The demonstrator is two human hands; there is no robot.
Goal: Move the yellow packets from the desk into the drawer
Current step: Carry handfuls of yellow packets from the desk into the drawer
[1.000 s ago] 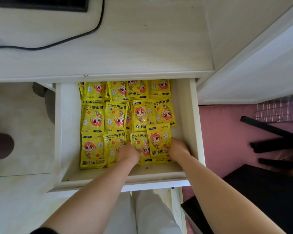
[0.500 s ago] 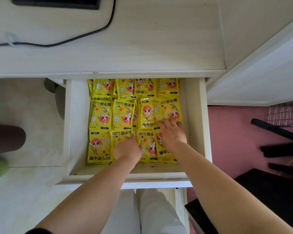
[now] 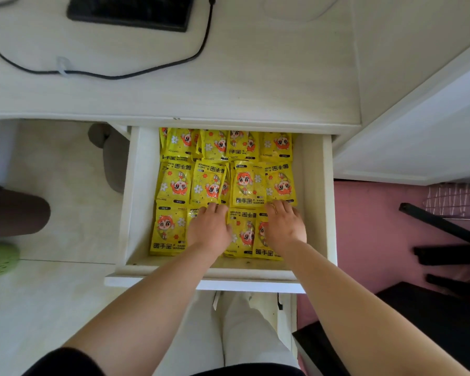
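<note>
yellow packets [image 3: 248,183]: they lie flat inside the open drawer, overlapping one another in roughly three rows from back to front; each shows a red-haired cartoon figure, white flowers and the words "hand warmer"; some are turned upside down; the back row runs partly under the worktop edge
drawer [image 3: 316,202]: white, pulled out toward the person; its floor is nearly covered by the packets, with a bare strip along the left wall and another along the front wall
left hand [image 3: 209,229]: palm down, fingers loosely spread and flat on the front row of packets, fingertips touching the lower edge of the middle row; it grips nothing
right hand [image 3: 284,226]: palm down and flat just to the right of the left hand, fingers extended onto the packets near the right side of the drawer; it also grips nothing
packet between the hands [image 3: 242,232]: visible in the gap, uncovered, printed side up
worktop [image 3: 255,85]: pale wood-grain surface above the drawer; no packets lie on the part in view
black device [image 3: 130,10]: at the worktop's far left, cut off by the top edge
black cable [image 3: 158,70]: curves across the worktop from the device
floor [image 3: 52,308]: pale on the left; pink [image 3: 364,226] on the right
</note>
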